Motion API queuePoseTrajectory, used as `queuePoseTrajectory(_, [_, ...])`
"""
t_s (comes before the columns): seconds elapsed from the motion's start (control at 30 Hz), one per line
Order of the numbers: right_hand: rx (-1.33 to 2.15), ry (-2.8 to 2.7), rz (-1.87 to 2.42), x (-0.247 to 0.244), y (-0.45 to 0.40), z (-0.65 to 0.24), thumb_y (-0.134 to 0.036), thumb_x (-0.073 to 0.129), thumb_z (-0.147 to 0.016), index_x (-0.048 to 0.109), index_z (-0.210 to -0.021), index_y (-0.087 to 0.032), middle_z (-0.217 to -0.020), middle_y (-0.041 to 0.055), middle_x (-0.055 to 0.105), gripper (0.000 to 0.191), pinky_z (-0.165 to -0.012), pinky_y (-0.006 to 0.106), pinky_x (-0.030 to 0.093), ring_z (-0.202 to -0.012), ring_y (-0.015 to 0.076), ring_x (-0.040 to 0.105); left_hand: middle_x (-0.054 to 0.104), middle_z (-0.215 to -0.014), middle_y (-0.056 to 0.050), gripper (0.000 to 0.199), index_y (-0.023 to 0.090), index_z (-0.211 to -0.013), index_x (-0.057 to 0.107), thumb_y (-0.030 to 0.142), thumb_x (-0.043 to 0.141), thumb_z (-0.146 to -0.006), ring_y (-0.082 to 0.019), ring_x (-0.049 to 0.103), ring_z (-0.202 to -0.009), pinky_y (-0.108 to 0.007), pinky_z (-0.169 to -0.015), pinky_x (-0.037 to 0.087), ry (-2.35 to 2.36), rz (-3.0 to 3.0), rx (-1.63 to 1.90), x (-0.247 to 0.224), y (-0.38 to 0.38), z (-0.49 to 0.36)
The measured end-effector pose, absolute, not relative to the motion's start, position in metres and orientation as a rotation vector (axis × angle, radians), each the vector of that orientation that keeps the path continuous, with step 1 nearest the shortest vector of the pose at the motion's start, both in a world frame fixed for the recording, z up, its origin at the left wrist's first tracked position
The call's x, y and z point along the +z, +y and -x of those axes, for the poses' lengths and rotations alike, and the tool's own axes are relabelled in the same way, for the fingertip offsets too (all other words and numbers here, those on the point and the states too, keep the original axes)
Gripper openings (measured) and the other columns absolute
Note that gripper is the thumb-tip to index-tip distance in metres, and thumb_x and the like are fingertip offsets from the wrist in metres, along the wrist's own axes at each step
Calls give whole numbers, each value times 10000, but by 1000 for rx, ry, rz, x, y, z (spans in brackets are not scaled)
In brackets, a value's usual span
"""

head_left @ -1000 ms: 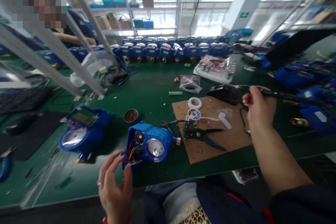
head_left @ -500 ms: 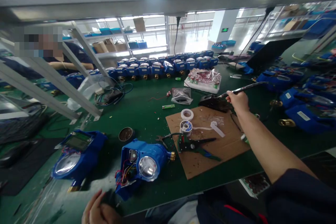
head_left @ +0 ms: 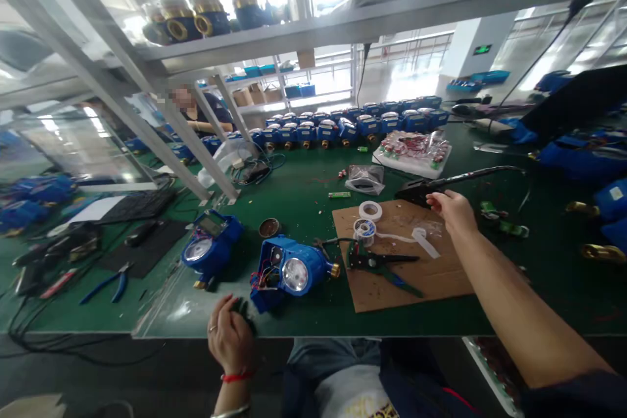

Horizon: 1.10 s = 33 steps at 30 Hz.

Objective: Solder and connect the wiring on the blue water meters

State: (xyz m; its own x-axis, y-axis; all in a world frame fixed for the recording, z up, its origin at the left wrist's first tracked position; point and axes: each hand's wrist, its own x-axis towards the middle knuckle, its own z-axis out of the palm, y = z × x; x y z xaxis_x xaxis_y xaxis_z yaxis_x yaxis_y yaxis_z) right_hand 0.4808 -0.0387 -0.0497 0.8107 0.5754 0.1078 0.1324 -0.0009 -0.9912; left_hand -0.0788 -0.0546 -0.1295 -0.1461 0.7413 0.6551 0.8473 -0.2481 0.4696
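My right hand (head_left: pixel 454 212) is just below a black-handled soldering iron (head_left: pixel 473 174), which lies slanted on a dark stand (head_left: pixel 414 191). Its fingertips are pinched together; whatever they hold is too small to make out. At the bench's front edge, my left hand (head_left: pixel 231 334) has bent fingers held close together, with a dark shape at their tips that I cannot identify. Nearest to it is an open blue water meter (head_left: pixel 295 274) with coloured wires showing in its box. A second blue meter (head_left: pixel 208 248) with a display stands to the left.
Wire strippers (head_left: pixel 375 260) and white tape rolls (head_left: pixel 371 211) lie on a cardboard sheet (head_left: pixel 411 287). Behind are a bagged part (head_left: pixel 365 179) and a white foam tray of wired parts (head_left: pixel 411 155). Blue-handled pliers (head_left: pixel 105 287) lie left. Rows of meters and a person are farther back.
My view has swung left and widened downward. My right hand has come off the soldering iron's handle and sits below it. My left hand shows more fully at the bench edge.
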Motion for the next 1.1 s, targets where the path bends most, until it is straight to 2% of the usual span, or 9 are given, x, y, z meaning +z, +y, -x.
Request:
queuePoseTrajectory(0.1, [453, -672, 1545, -56, -55, -453, -274, 584, -863, 510, -1241, -134, -775, 11, 680, 410, -516, 217, 503, -599, 115, 636, 629, -1166, -118, 268, 150, -999, 634, 172, 403, -866, -273, 571, -1118, -450, -1002, 429, -1879, 1970, -1367, -130, -55, 78])
queuePoseTrajectory(0.27, [542, -990, 1515, -63, -88, -400, -358, 596, -820, 468, -1342, -160, -831, 27, 721, 573, -614, 280, 550, -655, 150, 663, 621, -1158, -120, 283, 146, -991, 631, 163, 375, -871, -259, 566, -1090, -425, -992, 425, -1916, 1982, -1331, -130, -56, 78])
queuePoseTrajectory(0.5, [597, -1369, 1444, -66, -109, -362, -367, 557, -851, 528, -1278, -237, -825, 16, 718, 447, -729, 359, 564, -677, 180, 677, 588, -1167, -131, 259, 126, -999, 597, 154, 374, -870, -261, 531, -1100, -432, -1015, 388, -1953, 2023, -1295, -126, -56, 76])
queuePoseTrajectory(0.63, [620, -1542, 1367, -58, -113, -349, -355, 525, -881, 520, -1282, -236, -837, 24, 703, 418, -785, 391, 549, -720, 195, 672, 585, -1165, -134, 243, 125, -1004, 580, 153, 380, -867, -252, 528, -1110, -417, -1018, 391, -1993, 2013, -1263, -122, -57, 73])
queuePoseTrajectory(0.93, [840, -1837, 1204, -64, -137, -297, -333, 448, -942, 558, -1226, -266, -901, 41, 682, 311, -725, 329, 563, -758, 186, 665, 594, -1176, -143, 266, 160, -1017, 584, 132, 359, -877, -250, 535, -1152, -422, -1042, 398, -2077, 1925, -1201, -117, -60, 65])
queuePoseTrajectory(1.1, [1005, -1792, 1148, -84, -149, -270, -335, 432, -952, 585, -1140, -267, -841, 39, 672, 252, -660, 320, 562, -696, 188, 657, 592, -1166, -152, 223, 159, -1040, 573, 155, 400, -899, -245, 546, -1140, -428, -1032, 414, -2073, 1939, -1215, -113, -61, 65])
